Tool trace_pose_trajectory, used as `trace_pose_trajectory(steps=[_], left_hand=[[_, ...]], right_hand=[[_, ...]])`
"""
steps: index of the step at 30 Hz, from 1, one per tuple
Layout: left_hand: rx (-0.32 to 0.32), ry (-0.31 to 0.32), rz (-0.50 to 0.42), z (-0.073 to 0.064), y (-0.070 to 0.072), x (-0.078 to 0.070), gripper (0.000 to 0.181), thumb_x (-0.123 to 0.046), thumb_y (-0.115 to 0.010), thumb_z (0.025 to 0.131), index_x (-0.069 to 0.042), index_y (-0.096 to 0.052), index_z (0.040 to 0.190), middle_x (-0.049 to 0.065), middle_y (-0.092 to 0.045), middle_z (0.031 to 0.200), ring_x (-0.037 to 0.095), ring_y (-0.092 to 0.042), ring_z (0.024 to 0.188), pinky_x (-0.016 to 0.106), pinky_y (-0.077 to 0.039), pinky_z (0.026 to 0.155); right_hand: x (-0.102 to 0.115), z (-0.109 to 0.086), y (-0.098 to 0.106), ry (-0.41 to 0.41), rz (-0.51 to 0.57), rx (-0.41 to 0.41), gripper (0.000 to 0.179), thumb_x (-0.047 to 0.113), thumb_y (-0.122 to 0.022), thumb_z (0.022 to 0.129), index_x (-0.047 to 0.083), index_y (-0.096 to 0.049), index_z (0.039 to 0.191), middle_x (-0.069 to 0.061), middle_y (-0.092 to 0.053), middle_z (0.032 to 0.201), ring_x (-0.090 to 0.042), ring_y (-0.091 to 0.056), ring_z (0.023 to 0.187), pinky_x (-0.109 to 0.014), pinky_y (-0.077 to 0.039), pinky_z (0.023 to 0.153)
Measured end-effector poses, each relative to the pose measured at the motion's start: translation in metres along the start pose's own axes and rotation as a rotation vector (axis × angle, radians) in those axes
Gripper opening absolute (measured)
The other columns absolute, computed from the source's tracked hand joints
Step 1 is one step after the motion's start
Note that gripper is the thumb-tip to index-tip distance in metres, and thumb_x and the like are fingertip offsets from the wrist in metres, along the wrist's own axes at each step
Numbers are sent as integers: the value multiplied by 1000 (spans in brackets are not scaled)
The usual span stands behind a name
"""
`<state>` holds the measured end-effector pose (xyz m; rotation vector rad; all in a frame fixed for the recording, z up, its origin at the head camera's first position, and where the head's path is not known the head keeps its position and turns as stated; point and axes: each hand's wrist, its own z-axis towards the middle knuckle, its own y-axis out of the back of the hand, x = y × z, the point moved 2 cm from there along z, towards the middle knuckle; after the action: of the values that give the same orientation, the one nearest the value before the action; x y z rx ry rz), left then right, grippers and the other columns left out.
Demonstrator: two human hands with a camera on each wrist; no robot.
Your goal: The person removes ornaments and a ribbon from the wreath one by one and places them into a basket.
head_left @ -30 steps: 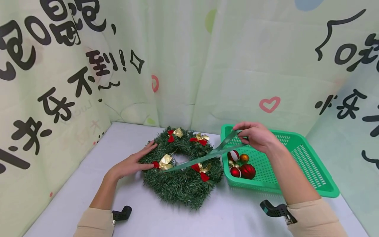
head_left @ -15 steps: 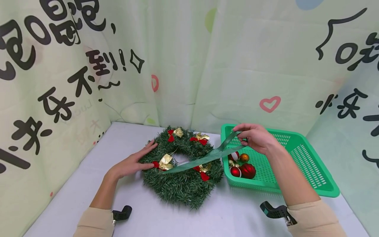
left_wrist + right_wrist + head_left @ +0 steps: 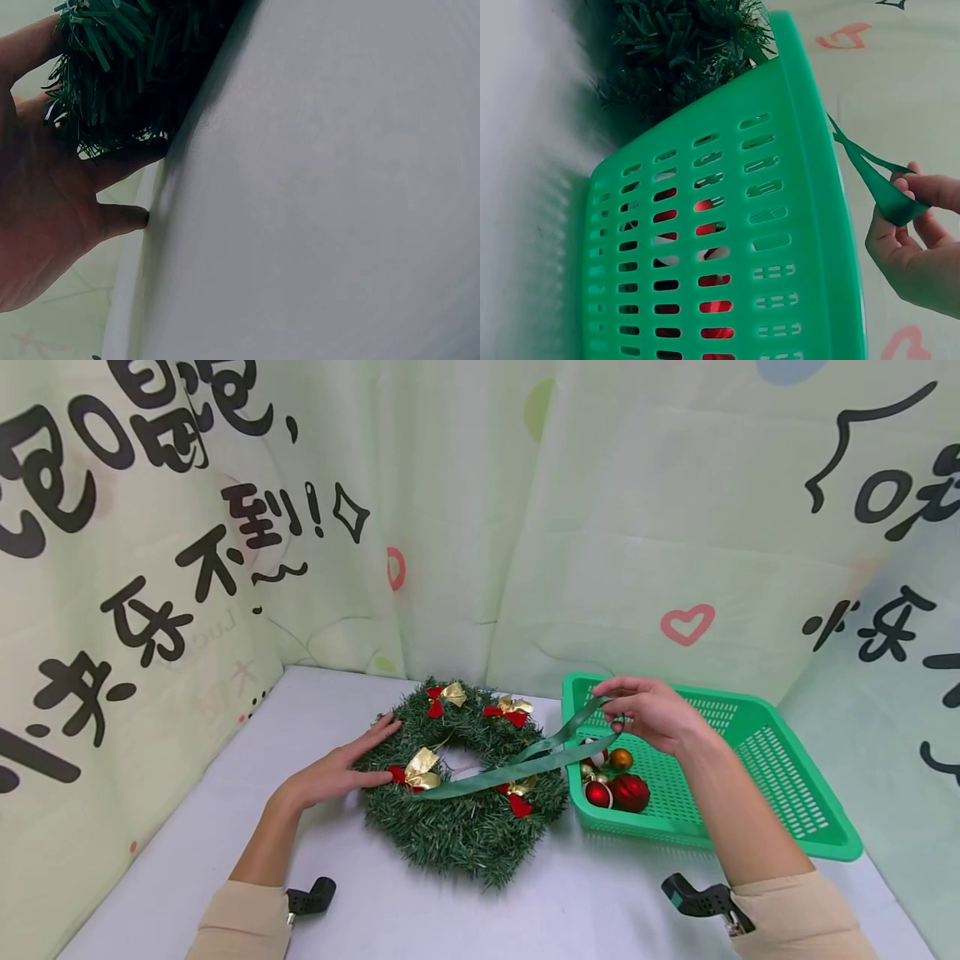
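A green wreath (image 3: 465,843) with several red and gold bows lies on the table. My left hand (image 3: 337,772) rests spread against its left side, thumb tip by a red and gold bow (image 3: 422,770). In the left wrist view, the left hand's (image 3: 52,172) fingers reach along the wreath (image 3: 127,75), the lowest ones down by the tabletop. My right hand (image 3: 652,714) pinches a green ribbon (image 3: 495,777) above the basket; two strands slope down across the wreath to the left bow. The right wrist view shows the ribbon (image 3: 889,199) folded between thumb and fingers of the right hand (image 3: 922,247).
A green plastic basket (image 3: 780,810) stands right of the wreath, its left rim close to it. Inside its left end are red, white-striped and orange baubles (image 3: 628,793). A printed curtain (image 3: 600,527) encloses the white table (image 3: 525,918) at back and sides.
The ribbon's two strands have spread apart and sag slightly lower between the right hand and the wreath. The left hand stays on the wreath; the whole head view has shifted slightly.
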<state>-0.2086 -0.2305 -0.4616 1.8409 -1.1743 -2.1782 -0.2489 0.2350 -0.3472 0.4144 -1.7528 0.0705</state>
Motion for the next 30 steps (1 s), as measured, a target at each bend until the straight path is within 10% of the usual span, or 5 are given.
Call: trace_pose_trajectory(steps=[30], left_hand=[[6, -1, -11, 0, 0, 1, 80, -36, -67, 102, -26, -22, 168, 0, -1, 178, 41, -4, 161, 74, -15, 121]], right_hand=[[0, 7, -46, 34, -125, 112, 22, 5, -64, 100, 4, -68, 122, -13, -59, 124, -23, -62, 79, -31, -54, 75]])
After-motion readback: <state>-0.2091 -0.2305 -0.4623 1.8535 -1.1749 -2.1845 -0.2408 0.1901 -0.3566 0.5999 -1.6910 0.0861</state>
